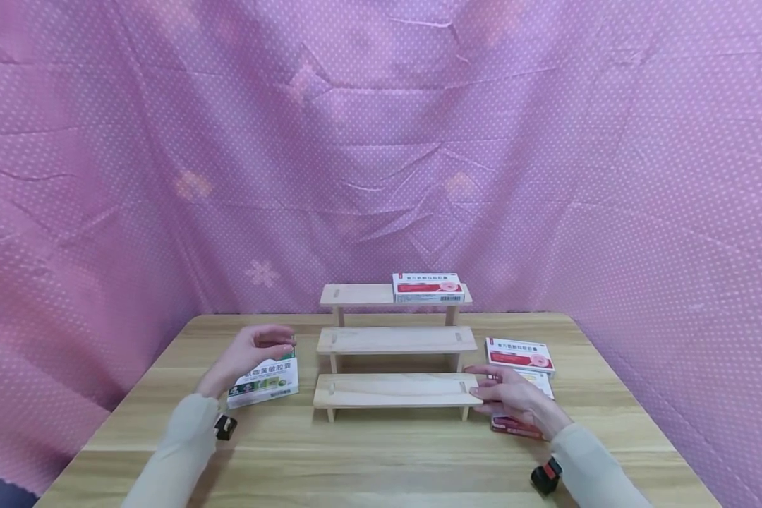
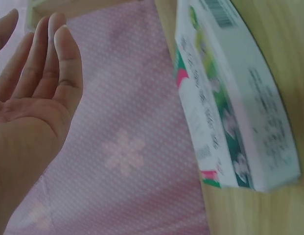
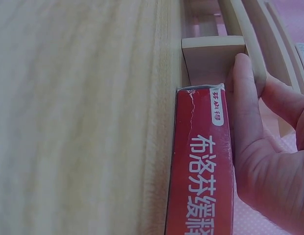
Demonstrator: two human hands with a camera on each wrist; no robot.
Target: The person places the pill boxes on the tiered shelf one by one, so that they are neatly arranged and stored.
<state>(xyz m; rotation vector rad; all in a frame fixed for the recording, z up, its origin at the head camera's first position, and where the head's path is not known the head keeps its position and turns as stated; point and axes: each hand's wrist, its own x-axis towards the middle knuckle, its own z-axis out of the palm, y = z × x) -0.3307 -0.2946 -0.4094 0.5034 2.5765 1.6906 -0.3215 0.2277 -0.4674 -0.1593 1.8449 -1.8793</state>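
A three-tier wooden display stand [image 1: 396, 389] stands on the table. My right hand [image 1: 514, 395] pinches the right end of its lowest board; the right wrist view shows thumb and finger on the board's two faces. Just beside that hand lies a red medicine box [image 3: 200, 161], partly covered by the hand in the head view. My left hand [image 1: 250, 356] hangs over a white and green medicine box [image 1: 268, 384], fingers loosely bent. In the left wrist view that hand [image 2: 36, 103] holds nothing and is apart from the box [image 2: 225, 107].
One white and red medicine box [image 1: 427, 289] sits at the right of the top board. Another such box [image 1: 519, 354] lies right of the stand, with more boxes in front of it. A pink dotted cloth [image 1: 381, 155] hangs behind the wooden table [image 1: 355, 466].
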